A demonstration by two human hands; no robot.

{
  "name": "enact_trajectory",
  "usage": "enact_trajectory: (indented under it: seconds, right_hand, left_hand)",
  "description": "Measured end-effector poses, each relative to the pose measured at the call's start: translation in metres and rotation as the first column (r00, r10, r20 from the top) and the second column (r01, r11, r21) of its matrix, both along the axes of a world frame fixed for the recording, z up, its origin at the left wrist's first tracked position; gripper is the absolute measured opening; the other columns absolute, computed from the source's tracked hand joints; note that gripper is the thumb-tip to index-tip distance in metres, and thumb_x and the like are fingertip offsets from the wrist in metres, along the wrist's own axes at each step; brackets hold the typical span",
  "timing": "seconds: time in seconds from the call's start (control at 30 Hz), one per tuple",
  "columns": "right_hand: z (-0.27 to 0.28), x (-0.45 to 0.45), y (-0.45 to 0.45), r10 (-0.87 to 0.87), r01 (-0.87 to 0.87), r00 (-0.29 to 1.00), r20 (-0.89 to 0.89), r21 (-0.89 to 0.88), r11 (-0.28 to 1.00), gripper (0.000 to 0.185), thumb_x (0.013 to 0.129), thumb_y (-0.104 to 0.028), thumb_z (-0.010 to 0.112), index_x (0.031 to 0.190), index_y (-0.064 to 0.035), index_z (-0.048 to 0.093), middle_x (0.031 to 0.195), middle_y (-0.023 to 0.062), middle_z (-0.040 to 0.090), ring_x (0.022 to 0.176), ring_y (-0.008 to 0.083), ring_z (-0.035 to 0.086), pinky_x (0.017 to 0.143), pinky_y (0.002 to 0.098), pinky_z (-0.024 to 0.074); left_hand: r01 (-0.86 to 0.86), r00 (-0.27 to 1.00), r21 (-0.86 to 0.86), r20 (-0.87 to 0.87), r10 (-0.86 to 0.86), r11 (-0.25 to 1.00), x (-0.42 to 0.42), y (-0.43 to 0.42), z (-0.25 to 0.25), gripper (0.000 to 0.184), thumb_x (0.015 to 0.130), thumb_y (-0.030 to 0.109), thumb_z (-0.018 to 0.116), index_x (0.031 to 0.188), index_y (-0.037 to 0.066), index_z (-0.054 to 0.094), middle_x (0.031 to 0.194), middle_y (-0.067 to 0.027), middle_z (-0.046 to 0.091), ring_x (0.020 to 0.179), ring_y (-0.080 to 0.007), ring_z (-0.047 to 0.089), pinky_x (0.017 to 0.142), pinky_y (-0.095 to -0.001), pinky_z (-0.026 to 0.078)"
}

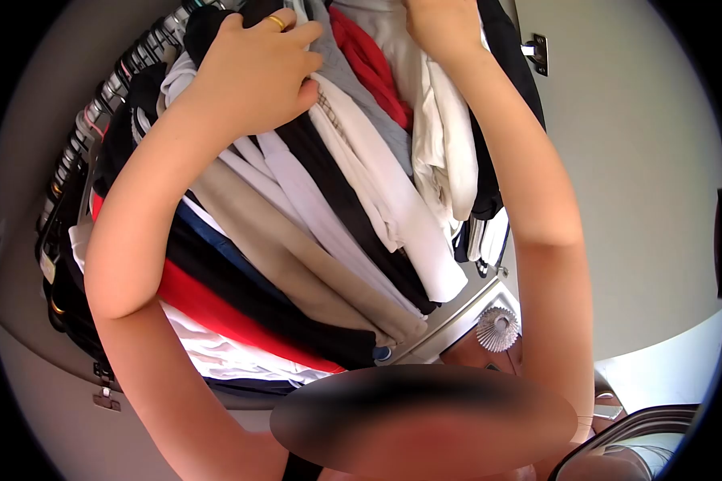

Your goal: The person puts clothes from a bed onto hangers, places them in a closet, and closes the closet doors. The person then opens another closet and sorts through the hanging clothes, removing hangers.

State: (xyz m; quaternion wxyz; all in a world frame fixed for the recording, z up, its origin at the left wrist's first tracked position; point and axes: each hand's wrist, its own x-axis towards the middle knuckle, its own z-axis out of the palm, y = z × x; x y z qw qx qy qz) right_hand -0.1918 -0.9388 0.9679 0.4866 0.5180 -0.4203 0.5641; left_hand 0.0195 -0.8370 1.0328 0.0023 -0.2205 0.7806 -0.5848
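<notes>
A tightly packed row of hanging clothes (289,216) fills the middle of the head view, with white, beige, black, grey and red sleeves. My left hand (261,76), wearing a ring, rests on the tops of these garments with its fingers apart. Below its thumb hangs a white sleeve (377,176). At the top edge my right hand (445,32) is by a cream-white garment (441,136) and a black garment (489,152). The frame cuts off its fingers, so their grip is hidden. Between the hands hangs a red garment (369,68).
Several hangers (96,112) line the rail on the left. A pale wardrobe door (634,184) with a metal hinge (539,54) stands on the right. A fluted silvery object (497,329) lies below the clothes. A black-rimmed item (642,441) is at the lower right.
</notes>
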Motion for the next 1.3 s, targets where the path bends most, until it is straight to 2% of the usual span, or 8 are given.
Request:
enact_trajectory:
  seconds: [0.1,0.37,0.43,0.53,0.87,1.1,1.17,1.3]
  right_hand:
    - [-0.002,-0.004,-0.007,-0.169,0.167,0.925,-0.339,-0.036,0.985,0.05,0.089,-0.02,0.049,0.139,-0.0243,0.045,0.146,0.0024,0.04,0.137,0.0179,0.034,0.095,0.0525,0.0387]
    - [-0.008,-0.021,-0.031,-0.2,0.22,0.927,-0.317,0.027,0.975,0.04,0.089,-0.025,0.048,0.127,-0.0158,0.057,0.14,-0.0008,0.047,0.137,0.0129,0.033,0.095,0.0498,0.0386]
    - [-0.006,-0.019,-0.038,-0.157,0.177,0.938,-0.309,0.04,0.983,0.04,0.088,-0.025,0.048,0.126,-0.0156,0.057,0.139,-0.0005,0.047,0.137,0.0125,0.034,0.095,0.0494,0.0389]
    - [-0.001,-0.018,-0.036,-0.087,0.112,0.953,-0.291,0.07,0.991,0.047,0.087,-0.023,0.05,0.133,-0.0146,0.05,0.14,0.0005,0.047,0.136,0.0138,0.035,0.097,0.0487,0.0391]
    - [0.001,-0.008,-0.007,-0.047,0.105,0.958,-0.282,0.195,0.975,0.063,0.085,-0.019,0.05,0.145,-0.0082,0.034,0.15,0.0054,0.036,0.14,0.0177,0.031,0.101,0.0464,0.038]
    - [0.014,-0.007,0.014,0.337,-0.274,0.935,-0.109,0.379,0.884,0.063,0.08,-0.004,0.05,0.141,-0.0021,0.034,0.145,0.017,0.039,0.135,0.0279,0.038,0.103,0.0448,0.0372]
    - [0.014,-0.006,0.012,0.729,-0.702,0.684,0.033,0.3,0.646,0.059,0.079,0.006,0.044,0.137,0.0003,0.036,0.13,0.0243,0.051,0.123,0.0353,0.049,0.104,0.0429,0.0387]
    - [0.022,0.041,0.067,0.74,-0.748,0.661,-0.124,-0.03,0.663,0.039,0.079,0.004,0.053,0.117,-0.0008,0.053,0.113,0.0193,0.058,0.108,0.0344,0.056,0.095,0.0406,0.044]
  left_hand:
    - [0.051,0.998,-0.011,-0.02,-0.051,0.999,0.008,-0.012,-0.001,0.015,0.079,0.025,0.064,0.084,0.012,0.067,0.122,0.0016,0.06,0.112,-0.019,0.054,0.082,-0.0417,0.043]
    - [-0.066,0.997,0.009,0.032,0.066,0.998,0.009,-0.006,0.005,0.015,0.078,0.022,0.062,0.088,0.011,0.064,0.127,0.0029,0.059,0.113,-0.0178,0.053,0.082,-0.0384,0.044]
    - [-0.123,0.991,0.011,0.049,0.122,0.992,0.01,-0.002,0.006,0.028,0.077,0.019,0.062,0.105,0.017,0.066,0.133,0.0026,0.054,0.122,-0.0183,0.049,0.09,-0.0389,0.043]
    - [-0.045,0.999,0.022,0.023,0.044,0.999,0.019,0.009,0.006,0.046,0.077,0.017,0.063,0.122,0.024,0.062,0.142,0.0025,0.047,0.131,-0.0198,0.043,0.101,-0.0403,0.039]
    - [-0.007,0.998,-0.013,-0.056,0.007,1.0,0.051,0.028,0.0,0.04,0.082,0.025,0.061,0.122,0.023,0.061,0.145,0.0015,0.043,0.13,-0.0207,0.044,0.105,-0.0399,0.035]
    - [-0.012,0.974,-0.017,-0.225,0.008,1.0,0.077,0.041,-0.003,0.043,0.081,0.031,0.064,0.124,0.022,0.061,0.146,-0.0035,0.041,0.129,-0.0205,0.046,0.1,-0.0374,0.041]
    - [-0.068,0.968,0.014,-0.242,0.069,0.998,0.085,0.046,-0.003,0.039,0.08,0.029,0.065,0.118,0.02,0.064,0.145,-0.0044,0.043,0.128,-0.0202,0.047,0.098,-0.0351,0.042]
    - [0.075,0.976,-0.066,-0.199,-0.087,0.995,0.073,0.05,-0.003,0.041,0.079,0.028,0.068,0.117,0.015,0.062,0.142,-0.0047,0.047,0.123,-0.0215,0.052,0.101,-0.04,0.04]
